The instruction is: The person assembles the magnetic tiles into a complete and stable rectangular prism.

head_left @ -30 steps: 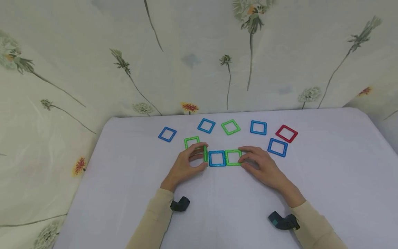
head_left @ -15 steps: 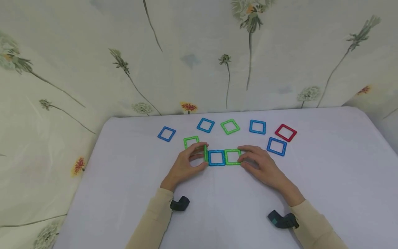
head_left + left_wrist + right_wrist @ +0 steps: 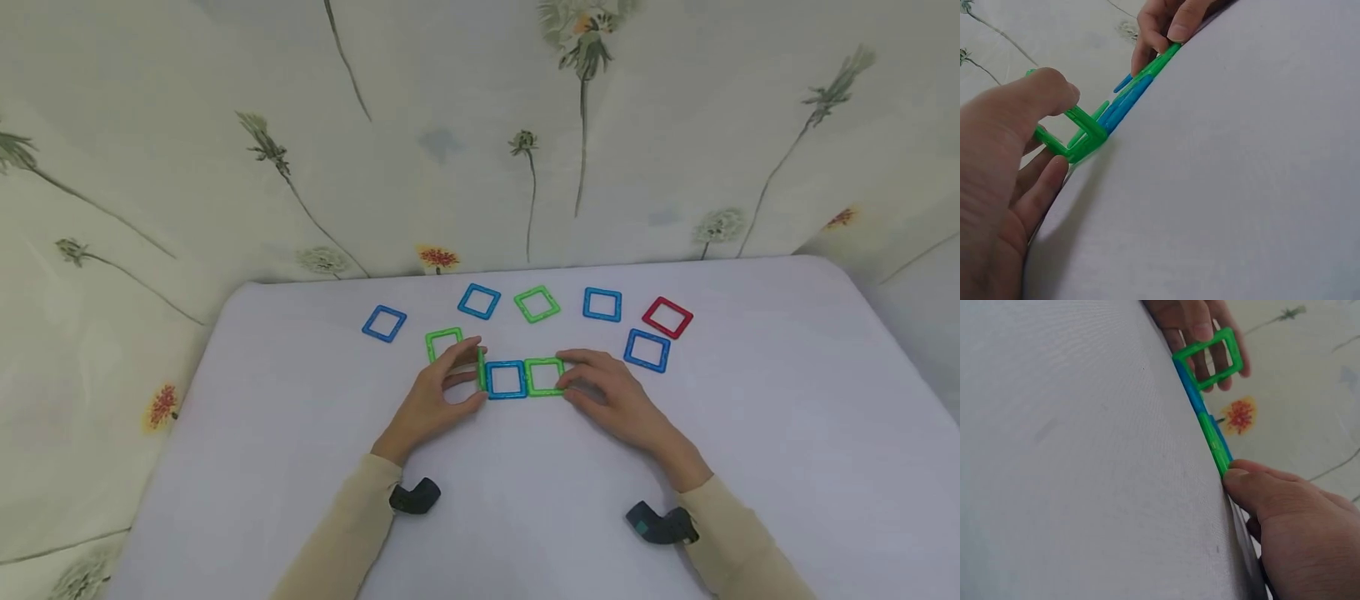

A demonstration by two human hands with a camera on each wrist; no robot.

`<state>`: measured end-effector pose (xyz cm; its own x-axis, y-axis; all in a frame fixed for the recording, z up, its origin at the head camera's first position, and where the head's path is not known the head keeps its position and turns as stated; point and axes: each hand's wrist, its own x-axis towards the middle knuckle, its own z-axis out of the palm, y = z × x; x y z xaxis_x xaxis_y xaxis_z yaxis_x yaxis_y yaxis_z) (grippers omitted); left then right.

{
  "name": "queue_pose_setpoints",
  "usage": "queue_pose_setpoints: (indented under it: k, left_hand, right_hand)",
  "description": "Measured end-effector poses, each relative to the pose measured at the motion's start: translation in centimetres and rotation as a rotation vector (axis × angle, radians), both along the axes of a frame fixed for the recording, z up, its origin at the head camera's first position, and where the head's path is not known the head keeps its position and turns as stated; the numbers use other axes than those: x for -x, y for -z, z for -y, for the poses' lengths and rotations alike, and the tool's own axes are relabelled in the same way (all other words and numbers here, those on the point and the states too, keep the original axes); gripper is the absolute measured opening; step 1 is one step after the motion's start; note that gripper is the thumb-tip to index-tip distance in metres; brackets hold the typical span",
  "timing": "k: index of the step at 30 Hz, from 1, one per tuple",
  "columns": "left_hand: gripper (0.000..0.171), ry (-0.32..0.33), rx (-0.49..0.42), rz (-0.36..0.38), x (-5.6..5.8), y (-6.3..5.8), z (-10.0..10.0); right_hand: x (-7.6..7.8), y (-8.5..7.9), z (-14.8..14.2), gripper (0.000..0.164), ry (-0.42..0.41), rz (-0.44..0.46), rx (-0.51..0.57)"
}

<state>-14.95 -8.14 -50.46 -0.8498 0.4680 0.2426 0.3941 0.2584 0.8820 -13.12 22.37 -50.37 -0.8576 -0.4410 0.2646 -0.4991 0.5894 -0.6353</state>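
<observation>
In the head view my left hand [image 3: 431, 400] grips a green square magnetic tile [image 3: 482, 369] with thumb and fingers, one at each end. That tile stands upright on its edge at the left side of a flat blue tile [image 3: 507, 396]; the right wrist view shows its open frame [image 3: 1233, 350]. A second green tile [image 3: 542, 362] lies flat against the blue one's right side. My right hand [image 3: 615, 396] pinches its outer edge, thumb at the near corner and a finger at the far corner. Another green tile [image 3: 444, 332] lies partly hidden behind my left hand.
Behind the row lie loose tiles: blue ones [image 3: 385, 323] at left, [image 3: 479, 287] a green tile [image 3: 537, 317] mid-back, a blue tile [image 3: 602, 317], then a red tile [image 3: 681, 326] close to a blue tile [image 3: 647, 362]. A flower-patterned cloth [image 3: 450, 200] rises at the back.
The whole scene has slid slightly left in the head view. Both hands keep their hold on the tiles, and the row keeps its arrangement.
</observation>
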Motion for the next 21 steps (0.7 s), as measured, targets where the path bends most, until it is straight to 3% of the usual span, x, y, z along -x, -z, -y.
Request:
queue_pose_setpoints:
  k: [10, 15, 21]
  left_hand:
    - [0.069, -0.032, 0.006, 0.008, -0.48, 0.13, -0.26]
    - [0.051, -0.039, 0.018, 0.01, -0.44, 0.29, -0.13]
    - [0.024, -0.057, 0.118, -0.044, -0.43, 0.29, 0.11]
  right_hand:
    - [-0.01, -0.23, -0.18, 0.028, -0.004, 0.007, -0.024]
    - [-0.19, -0.36, -0.11, 0.027, 0.004, 0.009, -0.011]
    - [-0.23, -0.39, -0.05, 0.027, 0.014, 0.039, 0.01]
